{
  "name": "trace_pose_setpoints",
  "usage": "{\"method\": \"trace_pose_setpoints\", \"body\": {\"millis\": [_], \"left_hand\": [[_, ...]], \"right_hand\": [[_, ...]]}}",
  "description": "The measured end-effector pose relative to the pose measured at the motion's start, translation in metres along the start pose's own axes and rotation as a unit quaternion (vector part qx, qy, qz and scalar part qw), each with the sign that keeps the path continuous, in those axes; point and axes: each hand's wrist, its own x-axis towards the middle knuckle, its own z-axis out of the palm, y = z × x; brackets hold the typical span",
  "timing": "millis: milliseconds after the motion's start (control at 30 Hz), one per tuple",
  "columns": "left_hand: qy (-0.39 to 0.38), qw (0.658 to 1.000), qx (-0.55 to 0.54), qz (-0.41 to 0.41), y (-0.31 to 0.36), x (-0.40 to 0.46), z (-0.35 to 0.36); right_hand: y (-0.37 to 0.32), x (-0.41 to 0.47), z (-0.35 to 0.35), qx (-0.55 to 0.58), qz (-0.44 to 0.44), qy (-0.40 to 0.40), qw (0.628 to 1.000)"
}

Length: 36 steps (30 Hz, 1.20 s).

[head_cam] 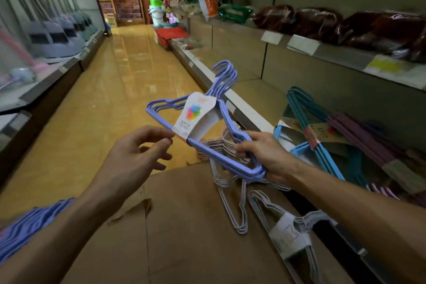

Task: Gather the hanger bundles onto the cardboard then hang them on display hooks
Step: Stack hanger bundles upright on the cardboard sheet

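Observation:
My right hand (265, 157) grips one corner of a periwinkle-blue hanger bundle (207, 108) with a white paper label, held up over the aisle with its hooks pointing away. My left hand (136, 157) hovers just left of the bundle's bar, fingers loosely spread, fingertips close to the label's edge. Flat brown cardboard (184, 226) lies on the floor below. On it rest white hanger bundles (232, 203) and a labelled white bundle (288, 230). A pink-white bundle (221, 145) lies behind the held one. More blue hangers (20, 230) show at the lower left.
The low right shelf (253, 99) holds teal, light-blue and purple hanger bundles (322, 136). The upper shelf carries dark wrapped goods (322, 23). Brooms and dustpans (57, 34) line the left side. A yellow tiled aisle floor (129, 71) runs ahead.

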Motion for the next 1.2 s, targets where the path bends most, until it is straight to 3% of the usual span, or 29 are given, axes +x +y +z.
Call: {"method": "trace_pose_setpoints", "body": {"millis": [333, 667, 1000, 1200], "left_hand": [[0.074, 0.997, -0.009, 0.020, 0.001, -0.005, -0.034], [0.096, 0.995, -0.002, -0.013, 0.003, -0.006, -0.037], [0.199, 0.975, -0.084, -0.059, 0.006, 0.001, -0.046], [0.222, 0.964, -0.130, -0.066, -0.003, -0.005, -0.045]], "right_hand": [[-0.005, -0.057, 0.023, -0.153, -0.027, -0.120, 0.981], [-0.005, -0.079, 0.035, -0.244, -0.027, -0.284, 0.927], [0.005, -0.084, 0.040, -0.373, -0.091, -0.294, 0.876], [0.011, -0.082, 0.043, -0.379, -0.016, -0.299, 0.876]]}}
